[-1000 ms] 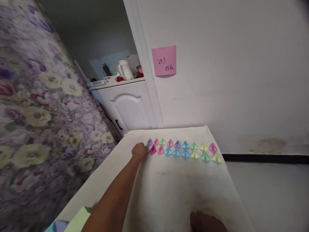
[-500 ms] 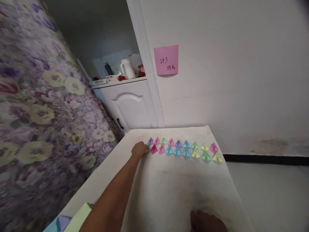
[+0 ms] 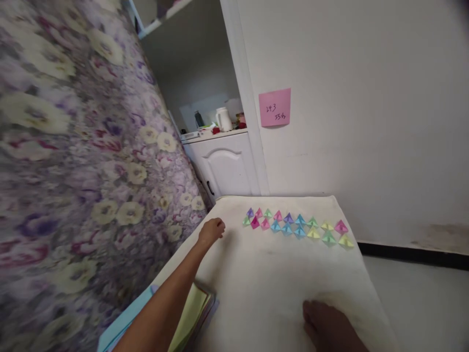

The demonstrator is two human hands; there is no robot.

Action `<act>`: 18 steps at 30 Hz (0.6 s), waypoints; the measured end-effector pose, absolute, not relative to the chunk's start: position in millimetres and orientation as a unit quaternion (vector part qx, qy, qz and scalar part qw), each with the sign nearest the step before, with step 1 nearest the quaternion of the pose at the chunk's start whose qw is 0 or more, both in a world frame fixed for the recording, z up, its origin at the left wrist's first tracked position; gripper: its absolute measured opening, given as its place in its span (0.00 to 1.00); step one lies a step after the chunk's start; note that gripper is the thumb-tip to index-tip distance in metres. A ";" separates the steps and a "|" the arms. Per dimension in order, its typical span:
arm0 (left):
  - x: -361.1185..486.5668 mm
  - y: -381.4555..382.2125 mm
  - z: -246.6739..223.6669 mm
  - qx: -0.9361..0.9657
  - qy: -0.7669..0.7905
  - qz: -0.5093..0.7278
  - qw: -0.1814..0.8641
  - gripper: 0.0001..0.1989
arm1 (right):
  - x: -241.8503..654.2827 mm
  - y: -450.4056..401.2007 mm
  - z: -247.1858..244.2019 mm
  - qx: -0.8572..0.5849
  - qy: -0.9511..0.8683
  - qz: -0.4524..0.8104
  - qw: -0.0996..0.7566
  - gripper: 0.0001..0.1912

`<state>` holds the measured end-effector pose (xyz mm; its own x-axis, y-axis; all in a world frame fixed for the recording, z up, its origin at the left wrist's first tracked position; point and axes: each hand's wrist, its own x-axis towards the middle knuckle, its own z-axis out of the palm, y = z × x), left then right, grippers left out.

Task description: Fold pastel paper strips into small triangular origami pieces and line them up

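Note:
My left hand [image 3: 212,231] hovers over the left side of the cream-covered table [image 3: 264,274], its fingers loosely curled and a little apart, with nothing in them. Just right of it, a small green folded-paper piece [image 3: 246,222] sits at the left end of the front row. Two rows of such pieces, in purple, pink, blue, green and yellow, run across the far part of the table; a magenta one [image 3: 255,223] stands beside the green. Near the front edge, my right hand [image 3: 328,322] rests dark and partly cut off, fingers closed, nothing visible in them.
A stack of coloured paper [image 3: 190,313] lies at the front left, partly behind my left forearm. A floral curtain [image 3: 91,186] hangs on the left. Behind the table are a white cabinet [image 3: 229,168] with a white jug [image 3: 223,120] and a wall with a pink note [image 3: 275,108].
My left hand has let go of the green paper piece and drawn back from the row. The view has shifted, bringing more of the paper stack into sight. My right hand stays low.

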<state>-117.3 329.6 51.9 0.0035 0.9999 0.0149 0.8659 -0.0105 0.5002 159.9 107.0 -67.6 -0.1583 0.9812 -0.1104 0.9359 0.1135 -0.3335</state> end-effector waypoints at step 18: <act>-238.2 78.6 0.0 0.608 0.666 0.422 0.092 0.11 | 161.9 83.5 -77.3 -0.623 -0.764 0.156 0.065 0.07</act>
